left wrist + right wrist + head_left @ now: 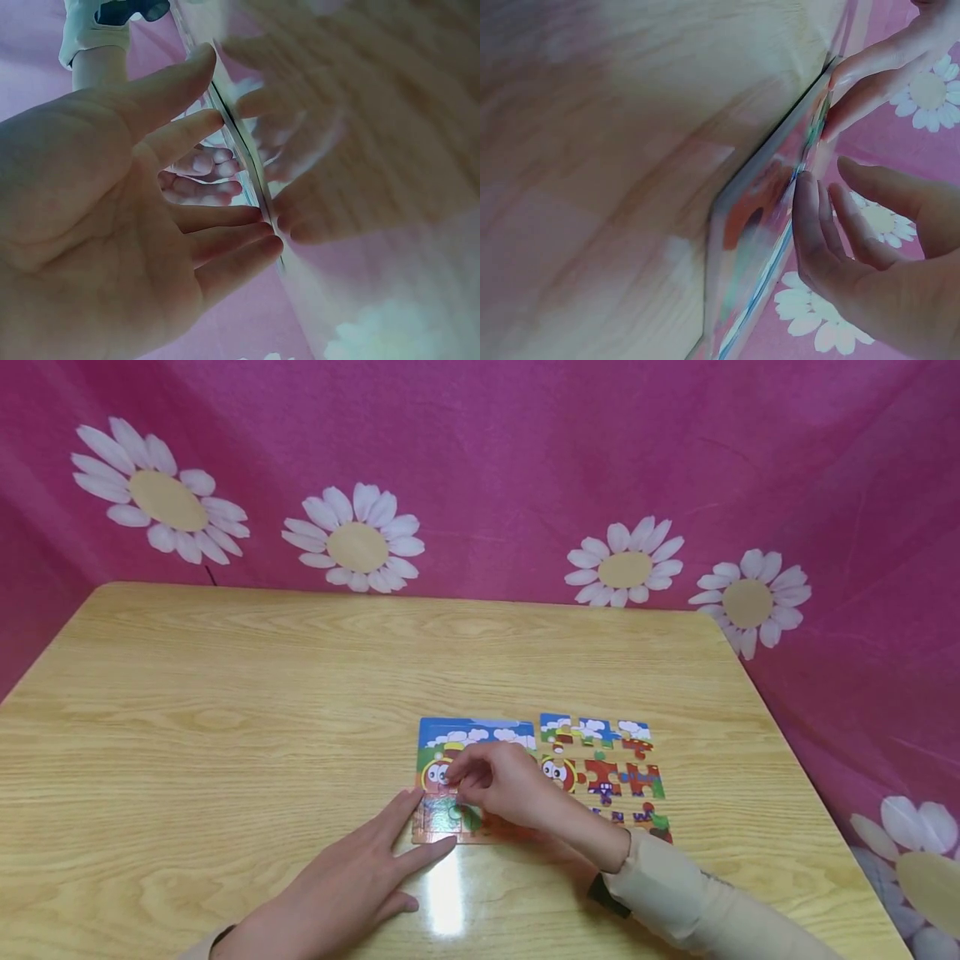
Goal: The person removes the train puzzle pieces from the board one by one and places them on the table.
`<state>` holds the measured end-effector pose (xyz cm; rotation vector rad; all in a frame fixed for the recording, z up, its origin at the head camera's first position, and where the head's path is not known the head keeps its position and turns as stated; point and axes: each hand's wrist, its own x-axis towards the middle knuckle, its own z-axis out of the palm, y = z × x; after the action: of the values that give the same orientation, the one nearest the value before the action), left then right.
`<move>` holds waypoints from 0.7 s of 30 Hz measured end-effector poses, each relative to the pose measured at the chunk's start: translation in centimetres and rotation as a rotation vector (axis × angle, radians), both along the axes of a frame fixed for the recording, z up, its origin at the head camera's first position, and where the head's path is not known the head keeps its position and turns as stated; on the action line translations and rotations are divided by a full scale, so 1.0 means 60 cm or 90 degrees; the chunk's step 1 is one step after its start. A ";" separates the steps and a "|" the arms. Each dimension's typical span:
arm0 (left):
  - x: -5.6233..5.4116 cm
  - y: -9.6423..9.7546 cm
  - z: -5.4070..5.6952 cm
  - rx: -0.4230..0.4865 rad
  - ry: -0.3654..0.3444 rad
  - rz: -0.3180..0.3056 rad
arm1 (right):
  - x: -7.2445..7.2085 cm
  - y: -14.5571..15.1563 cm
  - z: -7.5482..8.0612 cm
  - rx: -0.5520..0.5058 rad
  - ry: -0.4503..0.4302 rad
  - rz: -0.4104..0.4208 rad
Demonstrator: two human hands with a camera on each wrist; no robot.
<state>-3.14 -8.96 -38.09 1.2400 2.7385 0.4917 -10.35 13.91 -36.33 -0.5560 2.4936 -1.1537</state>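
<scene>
A picture puzzle board (432, 725) with blue sky, clouds and a big-eyed cartoon face lies flat on the table. My left hand (345, 877) rests at its near left corner, fingers spread and fingertips along its edge. Over the board's left half is my right hand (510, 785), its fingers bent loosely downward. In the right wrist view, the right fingertips (804, 184) touch the board's surface and the thumb stands apart from them, with nothing visible between. The right hand covers the middle of the picture.
Several loose jigsaw pieces (602, 777) lie in rough rows just right of the board; the right forearm hides some of the nearest ones. The wooden table (225, 693) reaches back to a pink curtain (480, 460) with white daisies. A dark wrist device (609, 895) shows below the right sleeve.
</scene>
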 end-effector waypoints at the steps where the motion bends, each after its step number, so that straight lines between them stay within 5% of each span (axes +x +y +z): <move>1: 0.000 0.000 0.000 0.000 0.000 0.001 | 0.000 -0.002 0.001 0.005 0.005 0.001; 21: 0.001 -0.002 -0.002 0.002 0.007 0.001 | 0.005 -0.022 0.007 0.018 0.045 0.008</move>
<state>-3.07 -9.06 -38.19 1.2449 2.7496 0.4919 -10.07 12.61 -35.91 -0.6153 2.5575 -1.1115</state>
